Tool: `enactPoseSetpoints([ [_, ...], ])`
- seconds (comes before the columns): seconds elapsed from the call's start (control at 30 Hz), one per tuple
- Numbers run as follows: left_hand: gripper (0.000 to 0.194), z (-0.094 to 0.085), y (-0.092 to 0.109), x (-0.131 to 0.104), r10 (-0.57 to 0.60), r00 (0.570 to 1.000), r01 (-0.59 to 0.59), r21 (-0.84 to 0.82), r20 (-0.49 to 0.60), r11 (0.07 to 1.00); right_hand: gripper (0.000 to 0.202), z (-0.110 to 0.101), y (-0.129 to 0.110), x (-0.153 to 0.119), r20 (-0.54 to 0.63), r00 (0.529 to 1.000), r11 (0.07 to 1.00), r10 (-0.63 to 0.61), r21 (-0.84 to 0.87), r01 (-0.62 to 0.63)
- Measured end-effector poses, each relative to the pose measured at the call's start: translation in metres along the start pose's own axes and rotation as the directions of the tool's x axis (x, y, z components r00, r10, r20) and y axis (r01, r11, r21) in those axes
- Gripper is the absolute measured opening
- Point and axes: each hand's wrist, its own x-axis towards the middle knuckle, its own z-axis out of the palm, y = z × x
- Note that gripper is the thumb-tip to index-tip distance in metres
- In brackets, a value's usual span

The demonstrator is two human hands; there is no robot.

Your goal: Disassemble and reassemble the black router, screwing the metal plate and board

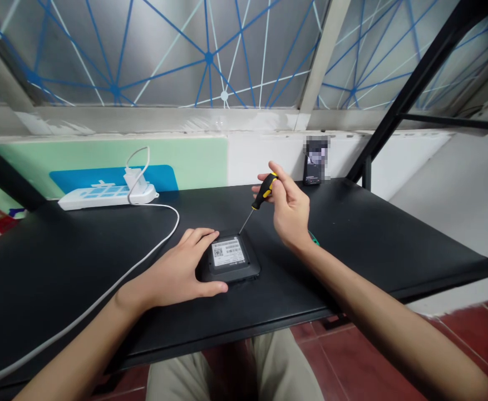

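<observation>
A flat black electronic device [250, 267] with a white printed label [228, 252] lies on the black table, label side up. My left hand [181, 267] grips it from the left, thumb along the near edge and fingers at the far edge. Above its far right corner my right hand [289, 209] holds a screwdriver [262, 192] by its black and yellow handle. The shaft slants down to the left, and its tip meets the device near that corner. Whether the tip sits in a screw is too small to make out.
A white power strip [97, 196] with a plugged-in charger [135, 181] stands at the back left; its white cable [143, 259] runs towards the near left. A phone [314, 161] leans on the back wall. A small green object [314, 238] is partly hidden behind my right wrist.
</observation>
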Motion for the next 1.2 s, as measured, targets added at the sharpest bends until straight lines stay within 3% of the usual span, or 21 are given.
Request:
enactPoseSetpoints([
  [0.2,0.09,0.0003,-0.0003,-0.0005,-0.004,1.0,0.004,0.007,0.002,1.0,0.025,-0.0014,-0.0013,0.0033,-0.078,0.993,0.976,-0.091,-0.205,0.074],
  [0.43,0.091,0.0003,0.0006,0.0011,-0.017,1.0,0.017,0.022,0.001,1.0,0.037,-0.0019,-0.0002,0.0018,0.048,0.999,1.0,0.014,-0.011,-0.013],
  [0.67,0.092,-0.0006,0.0013,0.001,-0.022,1.0,0.022,0.022,0.004,1.0,0.028,-0.0025,-0.0013,0.003,-0.051,0.994,0.972,-0.094,-0.222,0.081],
  [0.87,0.092,-0.0005,0.0015,0.0008,-0.023,1.0,0.023,0.028,0.012,0.999,0.041,-0.0039,0.0045,0.0023,0.065,0.998,0.999,0.007,-0.038,-0.005],
  [1.0,0.09,-0.0008,0.0024,0.002,-0.016,1.0,0.016,0.028,0.004,0.999,0.044,-0.0039,0.0062,0.0034,0.073,0.997,0.995,-0.02,-0.098,0.028],
  [1.2,0.092,-0.0006,0.0022,0.0022,-0.019,1.0,0.019,0.024,-0.005,1.0,0.036,-0.0027,0.0026,0.0022,-0.019,0.997,0.971,-0.079,-0.227,0.073],
])
